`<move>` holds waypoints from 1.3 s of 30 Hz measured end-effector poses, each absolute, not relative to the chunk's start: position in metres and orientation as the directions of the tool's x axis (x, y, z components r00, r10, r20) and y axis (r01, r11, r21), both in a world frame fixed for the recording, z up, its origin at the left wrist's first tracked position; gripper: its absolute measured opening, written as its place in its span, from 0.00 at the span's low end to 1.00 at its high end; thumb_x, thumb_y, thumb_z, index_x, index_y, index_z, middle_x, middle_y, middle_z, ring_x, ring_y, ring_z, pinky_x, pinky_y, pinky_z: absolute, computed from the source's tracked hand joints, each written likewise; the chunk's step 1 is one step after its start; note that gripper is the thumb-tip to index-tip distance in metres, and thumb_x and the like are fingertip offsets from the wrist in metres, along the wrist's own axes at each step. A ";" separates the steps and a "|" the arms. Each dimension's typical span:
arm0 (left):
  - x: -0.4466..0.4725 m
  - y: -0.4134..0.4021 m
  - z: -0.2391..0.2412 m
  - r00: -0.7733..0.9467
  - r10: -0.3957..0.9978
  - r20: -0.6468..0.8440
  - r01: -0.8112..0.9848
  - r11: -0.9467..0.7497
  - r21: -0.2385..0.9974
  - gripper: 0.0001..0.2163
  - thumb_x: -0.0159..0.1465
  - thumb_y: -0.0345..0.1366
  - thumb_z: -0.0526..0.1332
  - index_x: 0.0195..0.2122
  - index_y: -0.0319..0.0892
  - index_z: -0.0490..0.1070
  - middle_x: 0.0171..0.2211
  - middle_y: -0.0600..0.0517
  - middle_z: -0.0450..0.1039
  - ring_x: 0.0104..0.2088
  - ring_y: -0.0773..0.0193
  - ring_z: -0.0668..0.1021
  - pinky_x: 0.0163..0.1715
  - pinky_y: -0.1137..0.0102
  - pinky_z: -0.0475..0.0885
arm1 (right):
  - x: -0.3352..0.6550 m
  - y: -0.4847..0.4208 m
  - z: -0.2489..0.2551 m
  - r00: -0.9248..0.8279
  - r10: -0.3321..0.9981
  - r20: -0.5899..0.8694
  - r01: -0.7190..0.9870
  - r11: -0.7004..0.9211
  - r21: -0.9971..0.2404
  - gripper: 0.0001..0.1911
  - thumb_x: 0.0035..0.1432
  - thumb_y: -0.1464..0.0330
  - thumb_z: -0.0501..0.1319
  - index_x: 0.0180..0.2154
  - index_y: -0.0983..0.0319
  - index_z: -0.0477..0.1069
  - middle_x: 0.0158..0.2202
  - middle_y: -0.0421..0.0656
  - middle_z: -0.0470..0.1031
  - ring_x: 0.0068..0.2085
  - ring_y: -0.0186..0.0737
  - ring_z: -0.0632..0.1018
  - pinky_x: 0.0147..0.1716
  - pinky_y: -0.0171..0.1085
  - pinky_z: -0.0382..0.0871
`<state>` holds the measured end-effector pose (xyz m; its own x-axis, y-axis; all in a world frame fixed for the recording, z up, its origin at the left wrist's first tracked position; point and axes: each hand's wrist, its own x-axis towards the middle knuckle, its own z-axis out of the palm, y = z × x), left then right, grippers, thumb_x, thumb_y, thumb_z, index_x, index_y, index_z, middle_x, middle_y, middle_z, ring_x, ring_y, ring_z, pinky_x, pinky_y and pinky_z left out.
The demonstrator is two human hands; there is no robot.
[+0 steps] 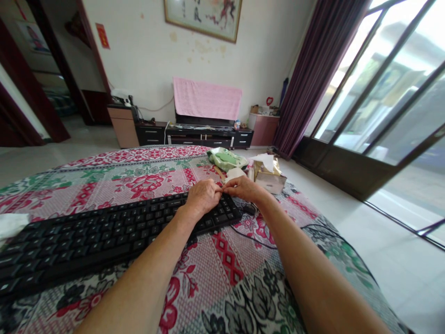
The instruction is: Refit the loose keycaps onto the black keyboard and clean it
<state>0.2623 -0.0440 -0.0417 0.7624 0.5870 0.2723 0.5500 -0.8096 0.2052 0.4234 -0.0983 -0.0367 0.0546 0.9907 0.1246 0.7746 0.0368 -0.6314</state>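
A black keyboard [104,234] lies slantwise on a table covered by a red, pink and green flowered cloth [222,278]. My left hand [202,195] rests over the keyboard's far right end, fingers curled into a pinch. My right hand [243,188] meets it fingertip to fingertip, also pinched. Whatever the fingers hold between them is too small to make out. The keyboard's black cable [253,237] runs off to the right across the cloth.
Beyond the hands sit a gold tissue box [269,178], a white tissue [234,174] and a green packet [225,158]. White paper [12,223] lies at the left edge. A low black cabinet [201,134] stands at the wall; glass doors [382,106] are right.
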 end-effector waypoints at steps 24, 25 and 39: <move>0.199 -0.061 -0.034 0.751 0.542 0.377 0.523 -0.837 0.162 0.13 0.60 0.33 0.51 0.35 0.44 0.76 0.37 0.50 0.74 0.40 0.63 0.74 0.45 0.70 0.67 | 0.411 -0.101 -0.044 0.191 0.970 0.154 0.883 -0.101 -0.457 0.17 0.58 0.70 0.46 0.31 0.65 0.73 0.30 0.44 0.74 0.30 0.34 0.71 0.29 0.30 0.61; 0.189 -0.064 -0.035 0.746 0.544 0.385 0.530 -0.834 0.153 0.12 0.60 0.33 0.52 0.35 0.44 0.76 0.38 0.50 0.74 0.41 0.63 0.74 0.46 0.70 0.67 | 0.409 -0.103 -0.043 0.198 0.966 0.164 0.891 -0.107 -0.441 0.17 0.58 0.69 0.46 0.31 0.65 0.73 0.29 0.44 0.74 0.30 0.34 0.71 0.29 0.30 0.60; 0.076 -0.081 -0.045 0.538 0.716 0.445 0.719 -0.665 0.201 0.13 0.60 0.36 0.54 0.43 0.41 0.73 0.45 0.48 0.72 0.46 0.62 0.72 0.50 0.68 0.63 | 0.362 -0.131 -0.037 0.335 0.933 0.127 0.915 -0.291 -0.280 0.19 0.59 0.66 0.47 0.41 0.66 0.74 0.38 0.51 0.77 0.39 0.42 0.75 0.36 0.33 0.61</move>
<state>0.0762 -0.0813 -0.0449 0.5378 0.7158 0.4455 0.7191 -0.6653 0.2009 0.3624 -0.1305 -0.0372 0.3355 0.9334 0.1274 0.9149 -0.2906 -0.2800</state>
